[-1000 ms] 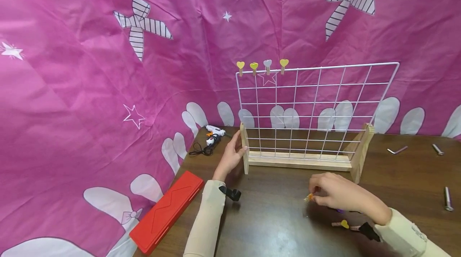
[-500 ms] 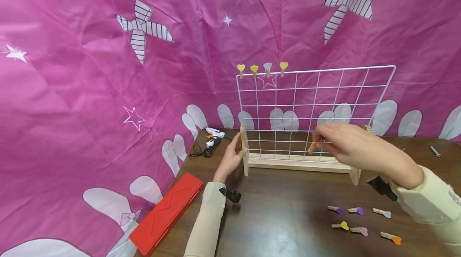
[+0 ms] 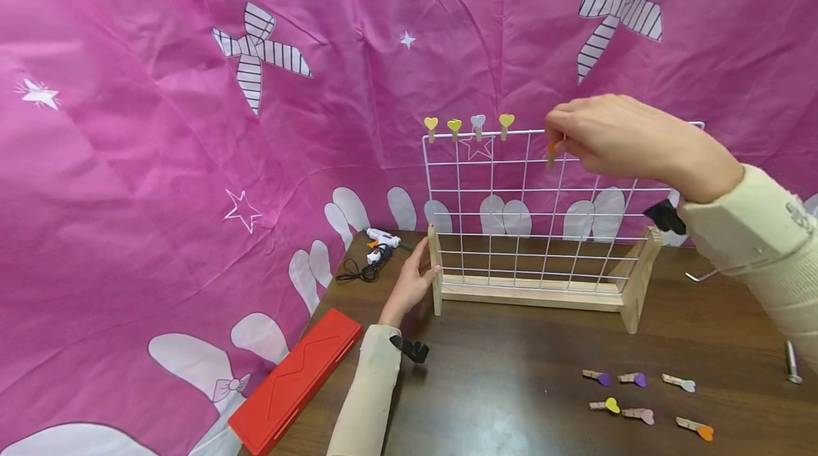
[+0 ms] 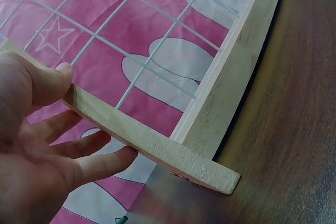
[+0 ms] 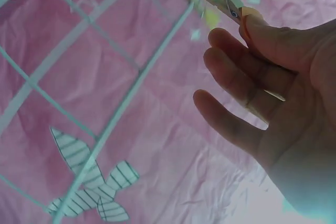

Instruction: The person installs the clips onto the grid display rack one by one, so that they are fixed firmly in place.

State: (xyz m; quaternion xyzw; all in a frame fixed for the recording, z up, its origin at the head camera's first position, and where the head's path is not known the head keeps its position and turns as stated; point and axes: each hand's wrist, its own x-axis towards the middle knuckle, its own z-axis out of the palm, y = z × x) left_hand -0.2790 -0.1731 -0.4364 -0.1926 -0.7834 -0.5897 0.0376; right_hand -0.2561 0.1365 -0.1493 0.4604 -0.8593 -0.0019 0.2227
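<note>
My right hand (image 3: 629,140) pinches a small wooden clothespin (image 5: 223,1) with an orange heart between thumb and index finger. In the head view it is raised in front of the upper part of a white wire grid (image 3: 486,190); in the right wrist view the clothespin's jaws are right by the top wire. Heart clothespins, three yellow (image 3: 507,121) and one white (image 3: 478,123), sit along the top wire at left. Thumb and fingers of my left hand (image 3: 409,285) hold the wooden side post (image 4: 126,116) of the grid's stand from both sides.
On the table in front lie several heart clothespins: purple (image 3: 603,378), white (image 3: 686,385), yellow (image 3: 611,405), pink (image 3: 647,416) and orange (image 3: 704,432). A red case (image 3: 297,378) and a corded glue gun (image 3: 383,238) are at left; a bolt (image 3: 792,364) and hex key (image 3: 699,277) at right.
My right hand has risen from the tabletop to the grid's top wire, carrying the orange-heart clothespin. The clothespins on the table have come into view. My left hand stays on the post.
</note>
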